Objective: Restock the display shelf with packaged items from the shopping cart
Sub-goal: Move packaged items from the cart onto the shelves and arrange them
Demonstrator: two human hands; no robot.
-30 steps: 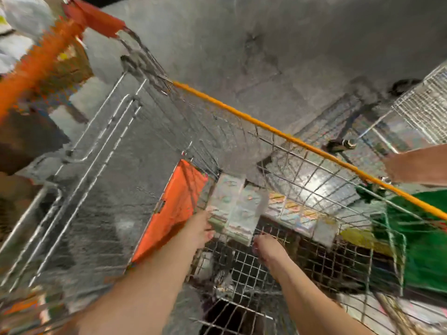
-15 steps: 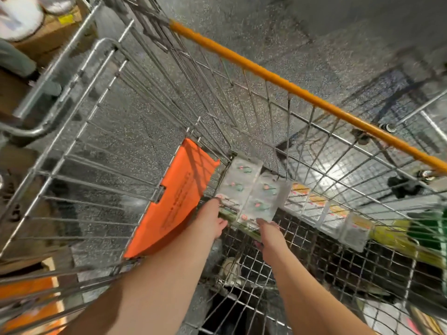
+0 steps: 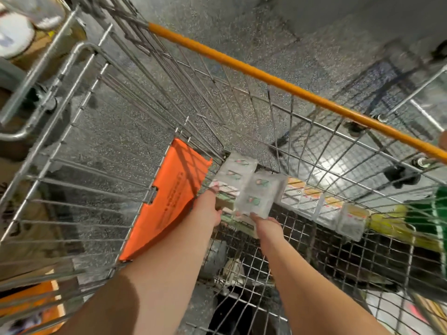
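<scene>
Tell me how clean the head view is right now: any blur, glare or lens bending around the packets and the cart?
Head view: the clear packets at both hands are fairly sharp, though their print is unreadable; the upper left corner and right edge are smeared by motion; glare flares on the floor behind the cart's wire wall; wide-angle bending curves the wires and the orange rail.

The shopping cart [image 3: 242, 97] is open overhead, so both arms reach straight down, but wire walls close the far corner, the orange flap [image 3: 174, 189] hems in the left hand [image 3: 208, 209], and a row of clear packets [image 3: 321, 206] crowds the floor beside the right hand [image 3: 266, 226].
</scene>
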